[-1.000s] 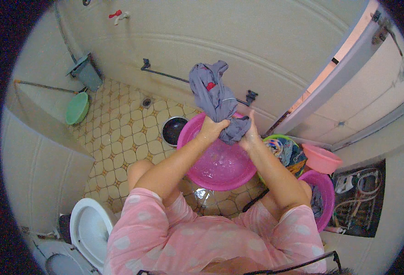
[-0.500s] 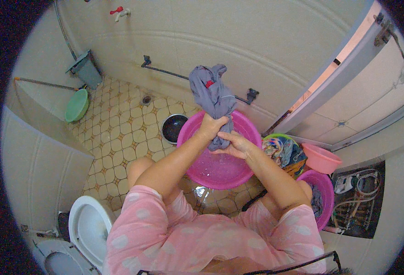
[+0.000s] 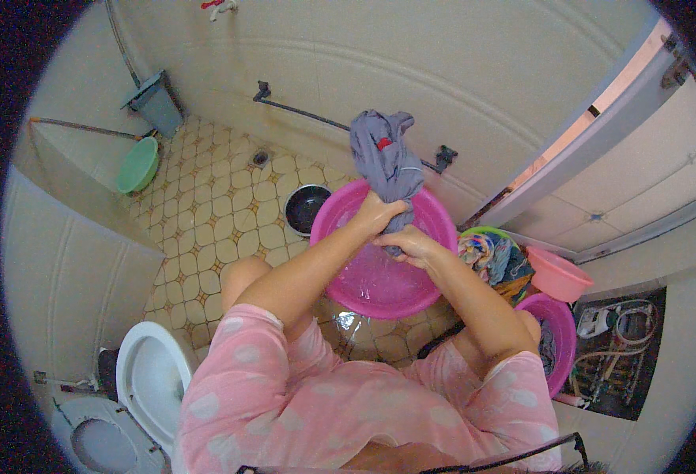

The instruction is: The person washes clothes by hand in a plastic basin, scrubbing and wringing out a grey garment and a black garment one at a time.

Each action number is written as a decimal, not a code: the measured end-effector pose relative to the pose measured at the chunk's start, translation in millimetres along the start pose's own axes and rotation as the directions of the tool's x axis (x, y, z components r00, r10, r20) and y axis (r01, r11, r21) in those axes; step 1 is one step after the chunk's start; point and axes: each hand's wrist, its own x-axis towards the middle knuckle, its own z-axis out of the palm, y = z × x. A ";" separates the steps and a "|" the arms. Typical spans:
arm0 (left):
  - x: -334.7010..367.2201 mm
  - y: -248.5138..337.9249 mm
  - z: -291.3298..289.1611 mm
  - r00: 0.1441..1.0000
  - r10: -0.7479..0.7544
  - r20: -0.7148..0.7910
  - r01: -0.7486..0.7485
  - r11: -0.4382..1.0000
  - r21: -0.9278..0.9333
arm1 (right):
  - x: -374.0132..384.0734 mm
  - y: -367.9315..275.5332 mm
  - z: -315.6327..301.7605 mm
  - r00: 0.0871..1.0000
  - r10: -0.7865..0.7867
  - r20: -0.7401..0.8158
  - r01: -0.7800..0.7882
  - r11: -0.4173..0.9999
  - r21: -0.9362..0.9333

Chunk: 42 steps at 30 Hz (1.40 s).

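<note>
While I look down through the head camera, these are the lines I log:

Left hand: my left hand (image 3: 381,213) is clenched tight round the grey garment (image 3: 386,162), gripping it where the cloth narrows.
Right hand: my right hand (image 3: 413,242) sits just below the left, fingers wrapped round the lower end of the same cloth.
Garment: bunched and twisted, its upper part standing up above my fists with a small red patch showing; it is held over the pink basin (image 3: 435,221).
Basin: round, bright pink, on the tiled floor (image 3: 205,213) in front of my knees, with water in its bottom.
Near right: a basket of mixed coloured laundry (image 3: 494,257) just beside the basin, a small salmon bowl (image 3: 557,275) next to it, and a second pink basin (image 3: 557,336) by my right elbow.
Far side: a dark round pan (image 3: 304,207) touching the basin's left rim.
Left edge: a green basin (image 3: 138,164) leaning at the wall; a white toilet (image 3: 152,379) beside my left shoulder.
</note>
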 end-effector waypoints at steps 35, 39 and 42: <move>-26.0 42.8 -68.3 0.920 -0.016 0.392 -0.323 0.534 0.782 | -27.0 -33.3 -58.0 0.767 -0.638 0.071 0.117 0.031 -0.993; -26.1 55.3 -58.4 0.990 0.141 0.015 -0.118 0.763 0.635 | -7.4 -9.1 -62.9 0.701 -0.712 -0.047 0.462 0.503 -0.730; -24.9 52.0 -43.4 0.984 0.117 -0.136 -0.046 0.897 0.440 | 1.3 -2.9 -46.2 0.674 -0.725 -0.142 0.538 0.613 -0.578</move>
